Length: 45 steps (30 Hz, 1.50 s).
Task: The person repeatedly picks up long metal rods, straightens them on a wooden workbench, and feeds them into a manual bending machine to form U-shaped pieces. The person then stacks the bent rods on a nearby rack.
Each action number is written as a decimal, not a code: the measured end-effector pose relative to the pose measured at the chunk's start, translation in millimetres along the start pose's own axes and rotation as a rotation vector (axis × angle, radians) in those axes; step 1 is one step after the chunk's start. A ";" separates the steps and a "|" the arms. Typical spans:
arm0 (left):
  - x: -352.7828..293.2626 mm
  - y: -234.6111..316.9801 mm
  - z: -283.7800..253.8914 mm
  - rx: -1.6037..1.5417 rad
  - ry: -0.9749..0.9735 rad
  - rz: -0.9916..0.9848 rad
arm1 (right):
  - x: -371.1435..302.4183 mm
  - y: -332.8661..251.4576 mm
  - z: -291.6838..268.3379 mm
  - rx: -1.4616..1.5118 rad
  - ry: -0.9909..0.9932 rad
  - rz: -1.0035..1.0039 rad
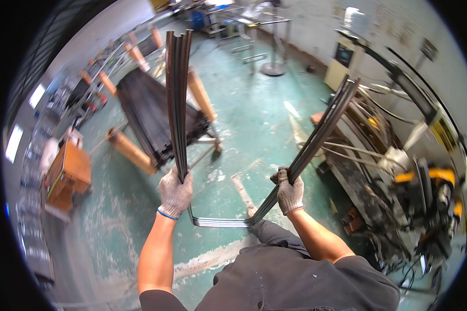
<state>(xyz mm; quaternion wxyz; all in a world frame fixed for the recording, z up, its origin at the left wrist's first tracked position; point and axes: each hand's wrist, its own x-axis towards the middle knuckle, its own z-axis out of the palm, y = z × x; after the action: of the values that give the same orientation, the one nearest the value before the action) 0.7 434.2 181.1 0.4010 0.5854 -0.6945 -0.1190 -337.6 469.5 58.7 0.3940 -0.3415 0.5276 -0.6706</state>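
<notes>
A bundle of U-shaped metal strips [220,223] is held out in front of my body, its bend toward me and its two long legs reaching away and upward. Around the left leg of the bundle my left hand [175,192], in a knitted work glove with a blue cuff edge, is closed. My right hand [289,193], also gloved and darkened at the fingers, grips the right leg. Several strips lie side by side in the bundle. Beyond the left leg stands a rack piled with long dark metal strips [145,111].
Cardboard-like tubes [131,150] cover the rack's posts. An orange-brown wooden cabinet [70,168] stands at the left. To the right is a cluttered workbench [353,181] with yellow-and-black machinery [436,179]. A water dispenser [342,59] and a round-based metal stand [273,68] are farther back.
</notes>
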 end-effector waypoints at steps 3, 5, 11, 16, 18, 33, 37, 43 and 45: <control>-1.0 -51.4 -38.8 -0.045 0.026 -0.232 | 0.2 40.5 77.4 -0.005 -0.076 0.091; -11.3 -101.6 -67.0 -0.054 0.122 -0.356 | -5.3 53.1 129.0 -0.142 -0.232 0.051; -54.2 -224.3 -189.3 -0.130 0.477 -0.618 | -29.0 65.9 301.6 -0.399 -0.762 0.205; -79.3 -303.8 -282.7 -0.014 0.662 -0.695 | -59.4 75.9 450.0 -0.528 -1.105 0.022; -84.3 -351.0 -314.7 0.020 0.689 -0.738 | -82.5 94.8 509.5 -0.551 -1.117 -0.013; 52.8 -684.7 -466.1 -0.278 0.768 -0.727 | -179.1 251.0 825.6 -0.528 -0.700 -0.074; 124.4 -752.5 -466.7 -0.302 0.729 -0.742 | -156.4 280.9 894.9 -0.588 -0.650 -0.076; 231.3 -874.2 -448.9 -0.363 0.638 -0.675 | -117.5 351.0 989.1 -0.630 -0.501 0.121; 269.2 -914.1 -442.6 -0.423 0.509 -0.744 | -99.4 381.7 1018.0 -0.714 -0.460 0.190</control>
<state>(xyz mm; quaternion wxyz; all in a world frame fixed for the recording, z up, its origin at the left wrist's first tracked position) 966.8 62.5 1.0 0.5980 0.7099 -0.2794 -0.2456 661.5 60.8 -104.6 0.4186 -0.5468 0.6540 -0.3132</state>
